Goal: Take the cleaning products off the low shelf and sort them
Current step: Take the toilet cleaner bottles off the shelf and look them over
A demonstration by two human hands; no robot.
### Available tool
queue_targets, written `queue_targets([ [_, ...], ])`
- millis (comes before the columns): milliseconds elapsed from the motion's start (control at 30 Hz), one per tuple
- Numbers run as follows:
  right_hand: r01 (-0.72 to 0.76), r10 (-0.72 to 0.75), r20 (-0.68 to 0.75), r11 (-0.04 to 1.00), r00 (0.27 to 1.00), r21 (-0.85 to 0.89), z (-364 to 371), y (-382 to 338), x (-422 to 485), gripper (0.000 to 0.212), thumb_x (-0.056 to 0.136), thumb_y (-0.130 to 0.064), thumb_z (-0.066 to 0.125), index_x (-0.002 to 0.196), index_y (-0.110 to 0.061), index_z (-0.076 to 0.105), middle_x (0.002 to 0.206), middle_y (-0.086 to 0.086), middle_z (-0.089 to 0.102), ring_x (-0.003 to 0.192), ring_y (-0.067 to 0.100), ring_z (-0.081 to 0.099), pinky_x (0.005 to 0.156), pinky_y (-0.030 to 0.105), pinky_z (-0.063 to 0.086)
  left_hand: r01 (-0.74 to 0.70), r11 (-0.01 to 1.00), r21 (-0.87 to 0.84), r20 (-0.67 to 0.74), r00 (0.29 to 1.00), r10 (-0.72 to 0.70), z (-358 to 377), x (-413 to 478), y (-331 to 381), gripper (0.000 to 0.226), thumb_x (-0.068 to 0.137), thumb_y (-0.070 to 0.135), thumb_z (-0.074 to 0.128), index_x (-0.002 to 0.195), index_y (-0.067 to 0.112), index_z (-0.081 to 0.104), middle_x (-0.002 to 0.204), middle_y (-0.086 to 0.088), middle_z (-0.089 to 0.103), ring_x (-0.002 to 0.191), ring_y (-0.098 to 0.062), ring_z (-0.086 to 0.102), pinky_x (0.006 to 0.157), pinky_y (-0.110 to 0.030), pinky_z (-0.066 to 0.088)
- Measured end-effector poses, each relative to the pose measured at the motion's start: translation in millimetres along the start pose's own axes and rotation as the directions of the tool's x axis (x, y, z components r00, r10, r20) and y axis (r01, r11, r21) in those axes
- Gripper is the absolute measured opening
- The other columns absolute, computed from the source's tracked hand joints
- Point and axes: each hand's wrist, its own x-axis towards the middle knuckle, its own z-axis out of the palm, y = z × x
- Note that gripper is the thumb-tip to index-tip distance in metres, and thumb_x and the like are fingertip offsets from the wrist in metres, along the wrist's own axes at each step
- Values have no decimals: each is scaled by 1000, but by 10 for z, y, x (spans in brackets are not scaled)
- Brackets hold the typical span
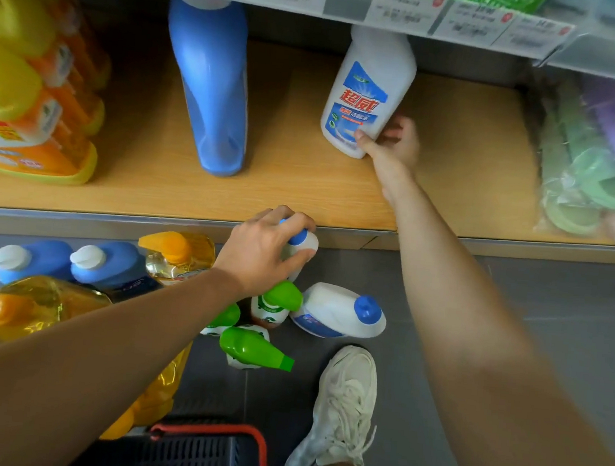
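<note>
Here the right hand, in the upper centre-right of the frame, grasps the labelled white bottle near its base, thumb across the lower front of the label and fingers wrapped behind. That bottle leans on the wooden shelf, and its top is hidden behind the price-tag strip above. At the frame's centre, just below the shelf edge, the left hand clamps from above over the capped bottle, fingers curled round its blue cap and white shoulder; the rest of that bottle is covered by the hand.

A tall blue bottle stands on the shelf in the upper middle, its cap also cut off by the strip. On the floor in the lower half lie a second white bottle, green-capped bottles, blue bottles and yellow bottles, partly hidden by the left forearm.

Yellow-orange packs at the left edge and bagged goods at the right are blurred. A dark basket is cut off at the bottom edge beside a pale shoe.
</note>
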Motion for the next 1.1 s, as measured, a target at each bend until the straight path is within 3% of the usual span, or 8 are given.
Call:
queue_targets([
  [100, 23, -27, 42, 997, 999, 75, 32, -56, -15, 73, 73, -18, 89, 133, -21, 48, 119, -5, 68, 107, 9, 69, 84, 32, 61, -3, 1000, 14, -4, 1000, 3, 9, -2, -6, 30, 94, 44, 63, 118, 27, 57, 109, 2, 61, 96, -22, 60, 73, -44, 54],
  [233, 21, -23, 23, 995, 999, 101, 141, -260, 48, 66, 70, -17, 92, 123, -16, 54, 111, -2, 72, 99, 12, 73, 81, 40, 63, -5, 1000, 25, -2, 1000, 5, 25, -3, -23, 30, 94, 46, 62, 118, 30, 54, 109, 4, 60, 95, -21, 59, 72, -42, 54],
  [500, 28, -23, -53, 995, 998, 94, 132, -263, -294, 62, 67, -16, 93, 119, -15, 59, 111, 0, 72, 100, 14, 72, 79, 39, 63, -21, 1000, 19, 36, 999, 20, -6, 7, -30, 32, 94, 46, 61, 121, 31, 53, 112, 4, 60, 98, -22, 59, 75, -44, 55],
  [667, 5, -4, -83, 1000, 997, 11, -56, -195, -715, 65, 65, -19, 95, 119, -18, 59, 114, -2, 72, 101, 14, 71, 82, 42, 63, 46, 990, -133, 100, 994, -32, -80, -48, 58, 42, 95, 36, 66, 134, 30, 52, 118, 1, 58, 105, -23, 59, 86, -46, 53],
  [833, 26, -24, 10, 975, 1000, -220, -343, -285, -1108, 63, 62, -23, 96, 111, -21, 57, 109, -3, 71, 100, 14, 69, 83, 40, 62, 60, 972, -226, 107, 994, -36, -377, -160, 96, 38, 94, 37, 68, 131, 27, 63, 144, 0, 51, 134, -21, 46, 111, -41, 39],
  [900, 76, -53, 81, 945, 995, -318, -452, -392, -1263, 64, 62, -24, 96, 111, -21, 55, 109, -5, 68, 100, 14, 67, 82, 36, 60, 40, 964, -262, 60, 998, -25, -585, -196, 103, 36, 95, 32, 68, 129, 21, 65, 137, -3, 59, 129, -21, 52, 109, -40, 41],
  [1000, 175, -111, 171, 887, 979, -428, -559, -642, -1491, 64, 60, -23, 96, 108, -20, 53, 108, -3, 65, 102, 18, 64, 80, 34, 55, 47, 944, -327, -32, 998, -61, -976, -257, 126, 28, 96, 30, 68, 122, 21, 67, 123, 2, 66, 109, -8, 57, 91, -26, 46],
  [1100, 270, -148, 285, 847, 947, -458, -643, -917, -1740, 63, 58, -24, 96, 104, -25, 52, 107, -3, 67, 100, 19, 65, 81, 36, 56, 23, 937, -350, -107, 992, -65, -1395, -301, 174, 23, 94, 30, 70, 115, 24, 63, 115, 7, 66, 102, -5, 58, 82, -14, 45],
])
